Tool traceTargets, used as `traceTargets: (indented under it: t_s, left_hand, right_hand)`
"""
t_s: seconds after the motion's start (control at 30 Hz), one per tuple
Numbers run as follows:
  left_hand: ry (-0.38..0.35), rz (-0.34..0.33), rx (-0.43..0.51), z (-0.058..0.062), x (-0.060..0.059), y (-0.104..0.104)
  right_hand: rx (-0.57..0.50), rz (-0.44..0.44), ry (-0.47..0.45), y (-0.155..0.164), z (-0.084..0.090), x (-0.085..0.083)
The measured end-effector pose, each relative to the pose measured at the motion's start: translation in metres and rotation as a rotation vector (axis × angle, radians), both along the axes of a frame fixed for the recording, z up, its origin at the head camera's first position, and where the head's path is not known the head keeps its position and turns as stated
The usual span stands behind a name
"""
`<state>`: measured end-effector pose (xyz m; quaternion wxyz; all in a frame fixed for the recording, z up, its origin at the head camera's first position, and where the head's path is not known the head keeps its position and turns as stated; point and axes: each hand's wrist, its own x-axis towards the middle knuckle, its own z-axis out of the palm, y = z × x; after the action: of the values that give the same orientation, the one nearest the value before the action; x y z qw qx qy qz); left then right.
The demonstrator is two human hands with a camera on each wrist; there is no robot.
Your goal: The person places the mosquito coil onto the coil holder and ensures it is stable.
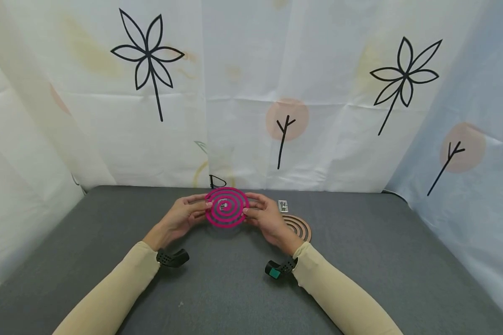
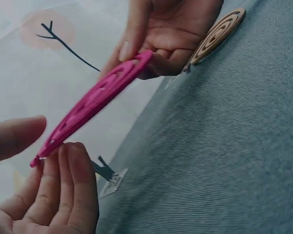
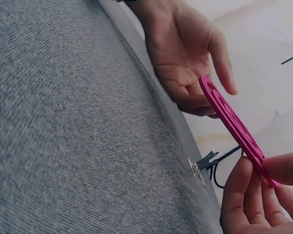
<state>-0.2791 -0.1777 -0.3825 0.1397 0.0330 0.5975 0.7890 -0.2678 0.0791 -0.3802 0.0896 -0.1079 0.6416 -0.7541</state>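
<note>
A pink spiral mosquito coil (image 1: 227,207) is held up above the table, its flat face tilted towards the head view. My right hand (image 1: 270,221) pinches its right edge, thumb on the near face and fingers behind. At the left edge, my left hand (image 1: 178,218) has its fingers behind the coil; in the left wrist view its thumb (image 2: 19,136) hovers slightly off the surface. Through the coil's gaps shows a small metal stand (image 3: 196,170) on the table. A brown spiral mosquito coil (image 1: 299,228) lies beyond my right wrist, which partly hides it.
Another small metal stand (image 1: 282,206) sits near the table's back edge, just behind the brown coil. The grey cloth-covered table (image 1: 218,298) ends at a white patterned curtain (image 1: 243,70). Dark bands (image 1: 173,257) are on both wrists.
</note>
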Motion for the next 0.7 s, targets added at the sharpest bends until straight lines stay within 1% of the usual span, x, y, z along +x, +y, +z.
traceTargets:
  t_s: [0.2,0.33,0.5,0.7]
  left_hand:
    - [0.005,-0.008,0.064,-0.006,-0.001,0.003]
    - [0.011,-0.007,0.091,-0.009,0.0,0.004]
    - [0.016,0.001,0.088,-0.011,0.0,0.003]
    - [0.053,0.023,0.078,-0.015,-0.001,0.003]
  right_hand:
    - [-0.024,-0.041,-0.034,0.001,0.001,-0.001]
    - [-0.036,-0.042,-0.042,0.0,-0.002,-0.002]
    - [-0.069,-0.051,-0.053,-0.005,-0.002,-0.007]
    - [-0.104,-0.081,-0.07,-0.013,-0.001,-0.013]
